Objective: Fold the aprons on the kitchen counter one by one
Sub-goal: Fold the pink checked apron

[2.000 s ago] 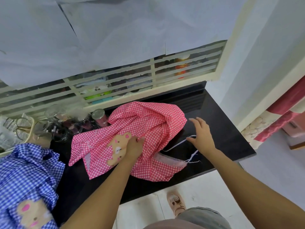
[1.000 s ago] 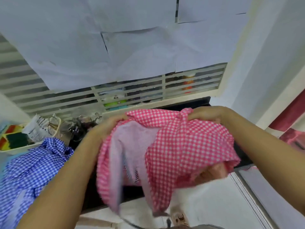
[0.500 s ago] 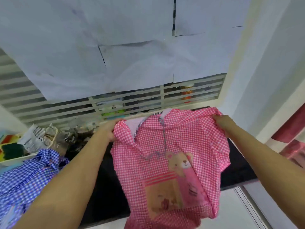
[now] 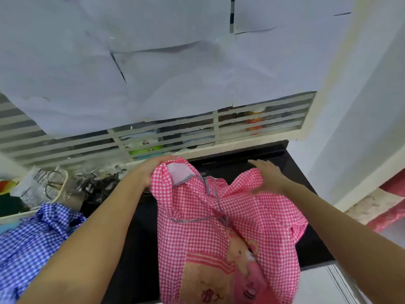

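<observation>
Counter (image 4: pixel 311 244) black. Blue apron (image 4: pixel 32 242) heaped at 8 o'clock. Left hand (image 4: pixel 153 170) clamped on pink apron (image 4: pixel 208 227) at its 11 o'clock corner; pink apron at 6 o'clock, draped over counter's near edge. Right hand (image 4: pixel 267 178), fingers straight, rests on its 1 o'clock corner.

- We are looking down at a black counter (image 4: pixel 315 249) that is running along under a slatted window, its glossy top showing bare at the right end and in a strip left of centre.
- A pink checked apron (image 4: pixel 197 238) is lying across the middle, bear print facing up, its lower part hanging past the front edge.
- A blue checked apron (image 4: pixel 32 244) is sitting bunched at the left end.
- A cluster of glass jars (image 4: pixel 92 187) is standing at the back left, just behind the blue checked apron.
- A pale tray (image 4: pixel 22 213) is showing at the far left; we are unable to tell what it is resting on.
</observation>
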A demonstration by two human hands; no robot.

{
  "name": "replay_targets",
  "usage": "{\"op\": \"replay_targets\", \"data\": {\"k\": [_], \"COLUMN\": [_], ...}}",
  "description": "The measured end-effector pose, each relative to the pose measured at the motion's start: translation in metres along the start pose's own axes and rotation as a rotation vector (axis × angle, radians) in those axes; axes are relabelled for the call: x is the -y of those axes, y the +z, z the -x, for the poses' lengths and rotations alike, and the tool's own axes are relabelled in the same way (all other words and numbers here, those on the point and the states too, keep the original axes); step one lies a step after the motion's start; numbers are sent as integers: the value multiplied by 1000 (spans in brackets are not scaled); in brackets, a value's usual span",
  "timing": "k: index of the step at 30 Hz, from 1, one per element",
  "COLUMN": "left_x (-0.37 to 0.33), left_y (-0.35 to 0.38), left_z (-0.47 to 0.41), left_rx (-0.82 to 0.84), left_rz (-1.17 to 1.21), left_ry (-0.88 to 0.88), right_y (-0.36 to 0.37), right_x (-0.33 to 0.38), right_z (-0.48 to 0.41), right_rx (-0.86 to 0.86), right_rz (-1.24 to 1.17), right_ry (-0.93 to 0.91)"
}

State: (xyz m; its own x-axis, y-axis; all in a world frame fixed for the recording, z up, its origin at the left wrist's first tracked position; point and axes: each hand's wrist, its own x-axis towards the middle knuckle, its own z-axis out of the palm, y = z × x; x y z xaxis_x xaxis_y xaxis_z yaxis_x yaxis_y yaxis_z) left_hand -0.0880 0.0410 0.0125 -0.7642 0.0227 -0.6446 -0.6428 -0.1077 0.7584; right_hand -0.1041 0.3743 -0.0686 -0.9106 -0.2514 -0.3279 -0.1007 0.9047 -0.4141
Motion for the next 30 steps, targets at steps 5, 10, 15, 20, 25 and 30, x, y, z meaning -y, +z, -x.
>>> {"op": "replay_targets", "data": {"k": [5,10,15,20,25,30], "left_x": [-16,-25,-27,-26,-31,-40], "left_y": [6,14,12,-4,-11,27], "left_z": [4,15,30,51,61,92], "left_rx": [-5,-14,-38,-87,136,260], "left_rz": [-34,42,143,550,819,529], "left_ry": [26,66,56,115,137,181], "right_y": [25,36,36,-24,-82,-80], "right_x": [55,85,95,126,137,188], "right_z": [4,8,6,0,18,32], "right_rx": [160,98,-158,-153,-101,158], "right_rz": [-199,-234,-324,-700,-1866,-1095], "right_ry": [-152,-195,-143,239,5,-227]}}
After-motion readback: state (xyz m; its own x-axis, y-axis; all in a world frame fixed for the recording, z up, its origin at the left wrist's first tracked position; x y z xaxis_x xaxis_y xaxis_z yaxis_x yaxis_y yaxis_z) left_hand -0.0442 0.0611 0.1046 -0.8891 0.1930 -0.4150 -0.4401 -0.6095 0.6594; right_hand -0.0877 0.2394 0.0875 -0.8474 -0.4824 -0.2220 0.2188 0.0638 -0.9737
